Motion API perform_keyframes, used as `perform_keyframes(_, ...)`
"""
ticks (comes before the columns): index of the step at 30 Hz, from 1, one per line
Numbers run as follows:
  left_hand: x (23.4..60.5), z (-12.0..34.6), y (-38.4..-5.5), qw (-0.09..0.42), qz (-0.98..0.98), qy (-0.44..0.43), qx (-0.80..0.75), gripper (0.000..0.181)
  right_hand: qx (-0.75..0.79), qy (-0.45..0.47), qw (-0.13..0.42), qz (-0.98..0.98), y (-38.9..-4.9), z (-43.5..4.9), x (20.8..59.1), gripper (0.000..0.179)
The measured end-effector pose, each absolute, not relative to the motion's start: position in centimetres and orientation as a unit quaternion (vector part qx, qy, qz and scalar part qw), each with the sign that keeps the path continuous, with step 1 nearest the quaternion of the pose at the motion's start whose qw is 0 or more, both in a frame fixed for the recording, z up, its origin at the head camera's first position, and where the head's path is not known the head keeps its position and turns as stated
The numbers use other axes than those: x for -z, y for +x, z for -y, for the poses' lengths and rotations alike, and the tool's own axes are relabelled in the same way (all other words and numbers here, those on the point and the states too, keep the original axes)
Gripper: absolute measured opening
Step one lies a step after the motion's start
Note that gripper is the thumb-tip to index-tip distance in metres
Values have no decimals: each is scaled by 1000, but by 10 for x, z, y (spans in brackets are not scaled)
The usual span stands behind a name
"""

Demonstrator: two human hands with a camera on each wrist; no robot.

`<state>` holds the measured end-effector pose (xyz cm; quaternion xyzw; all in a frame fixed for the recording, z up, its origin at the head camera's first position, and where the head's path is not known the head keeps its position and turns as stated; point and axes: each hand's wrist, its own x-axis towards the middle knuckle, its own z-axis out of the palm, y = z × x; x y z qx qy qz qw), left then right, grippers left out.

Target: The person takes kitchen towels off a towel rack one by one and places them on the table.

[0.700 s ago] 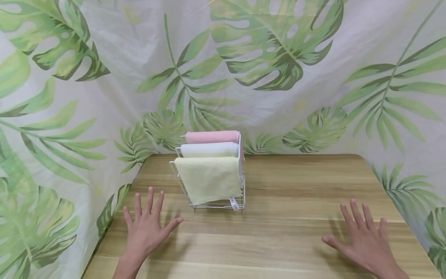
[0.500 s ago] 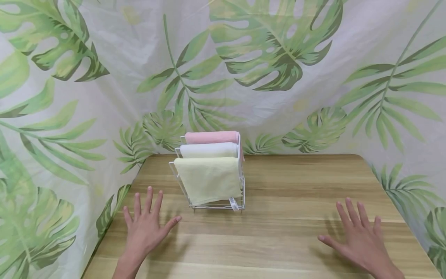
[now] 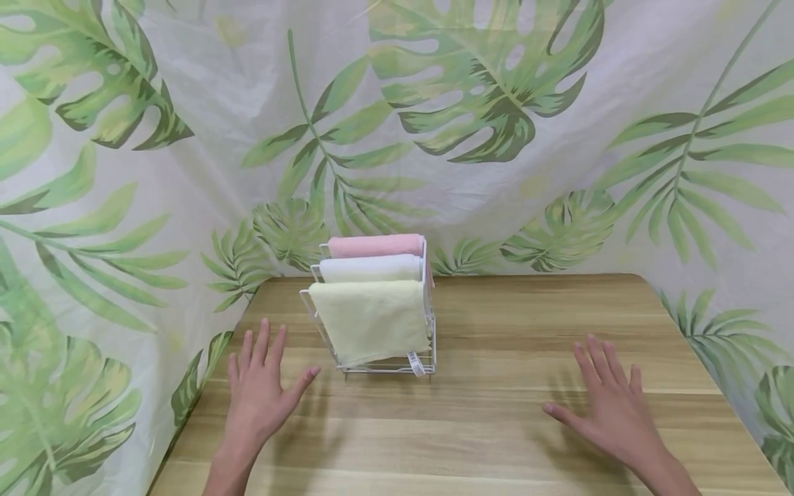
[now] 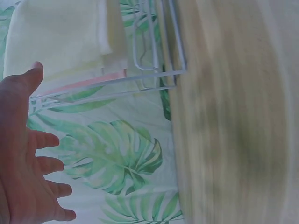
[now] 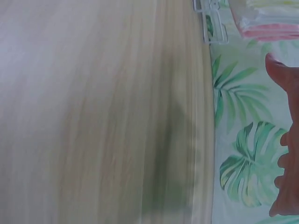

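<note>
A white wire rack stands on the table, left of its middle. Over its bars hang a yellow towel in front, a white towel behind it and a pink towel at the back. A small white label sticks out below the yellow towel. My left hand, fingers spread, is just left of the rack and apart from it. Over the right part of the table, my right hand has its fingers extended and holds nothing. Both hands cast shadows on the wood.
The wooden table has rounded far corners. A cloth backdrop with green leaf prints hangs close behind it and along both sides.
My right hand has moved left and slightly forward, towards the rack. The left hand has shifted a little forward. The rack and towels have stayed in place.
</note>
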<state>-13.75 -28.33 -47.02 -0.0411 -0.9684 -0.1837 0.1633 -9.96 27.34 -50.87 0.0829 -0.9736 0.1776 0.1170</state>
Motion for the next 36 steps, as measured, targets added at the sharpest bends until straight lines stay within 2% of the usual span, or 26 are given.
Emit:
perform_keyframes(3,468,282,-140,195,957,-49,210,93,-196,97,126,968,-103,-265,507,115)
perform_keyframes(7,464,279,-146,265,929,-70,247,84,-231,114,154,954,-106,-253,505,107)
perform_keyframes(11,457,273,-150,306,903,-77,292,77,-262,124,184,939,-107,-239,502,99)
perform_keyframes(22,437,257,-169,430,811,-138,370,58,-293,127,213,923,-111,-208,488,79)
perform_keyframes(27,431,250,-178,436,761,-140,459,47,-306,135,216,917,-112,-196,485,73)
perform_keyframes(36,425,241,-187,404,717,-110,557,32,-319,158,225,907,-116,-177,479,68)
